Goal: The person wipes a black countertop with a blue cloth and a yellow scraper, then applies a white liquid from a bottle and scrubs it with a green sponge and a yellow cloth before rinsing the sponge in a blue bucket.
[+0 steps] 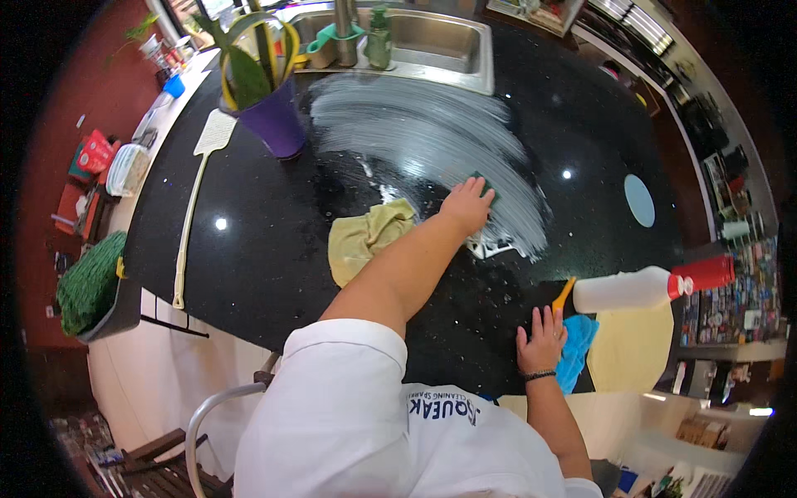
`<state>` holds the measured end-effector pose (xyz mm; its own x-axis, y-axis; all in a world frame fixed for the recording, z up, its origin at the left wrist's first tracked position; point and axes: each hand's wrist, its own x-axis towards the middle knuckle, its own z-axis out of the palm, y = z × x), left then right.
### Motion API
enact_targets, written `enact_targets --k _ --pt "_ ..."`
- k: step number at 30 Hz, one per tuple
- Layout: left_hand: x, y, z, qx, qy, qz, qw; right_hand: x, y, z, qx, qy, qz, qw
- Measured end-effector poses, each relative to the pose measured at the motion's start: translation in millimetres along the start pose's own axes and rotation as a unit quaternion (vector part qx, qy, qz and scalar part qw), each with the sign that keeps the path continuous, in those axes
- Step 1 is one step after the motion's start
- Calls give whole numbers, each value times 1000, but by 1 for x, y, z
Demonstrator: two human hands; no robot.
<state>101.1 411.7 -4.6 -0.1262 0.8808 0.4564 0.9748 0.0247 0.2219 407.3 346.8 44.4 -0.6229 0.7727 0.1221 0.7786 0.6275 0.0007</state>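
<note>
My left hand [467,208] reaches across the glossy black countertop [261,249] and presses on a dark green scouring pad [487,187], which is mostly covered by my fingers. White streaky film [411,118] spreads in arcs from the pad towards the sink, with a thicker white patch just below my hand. Under my left forearm lies a crumpled yellow-green cloth [367,239]. My right hand [542,345] rests palm down near the counter's front edge, fingers slightly apart. It touches a blue cloth [576,355], beside an orange-handled tool [564,295] whose far end is unclear.
A white bottle with a red cap [622,291] lies on its side by a pale yellow sheet [632,355]. At the back are a steel sink [436,46], a green bottle [378,40] and a purple plant pot [274,121]. A cream fly swatter [194,211] lies left; a light-blue disc [639,200], right.
</note>
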Motion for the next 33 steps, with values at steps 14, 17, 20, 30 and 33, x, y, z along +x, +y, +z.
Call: enact_targets --k 14,17,20,30,33 --pt "-33 -61 -41 20 -97 -82 992 -2 14 7 -34 7 -12 999" --pt "-46 -125 -61 18 -156 -135 978 -4 13 8 -38 -4 -13 999" --pt "-65 -200 -106 84 -111 -339 930 0 11 5 -33 -5 -10 999" --pt "-45 -100 -78 23 -132 -133 982 1 17 7 -38 7 -21 999" --pt "-69 -173 -104 122 -69 -301 943 2 12 5 -33 -3 -20 999"
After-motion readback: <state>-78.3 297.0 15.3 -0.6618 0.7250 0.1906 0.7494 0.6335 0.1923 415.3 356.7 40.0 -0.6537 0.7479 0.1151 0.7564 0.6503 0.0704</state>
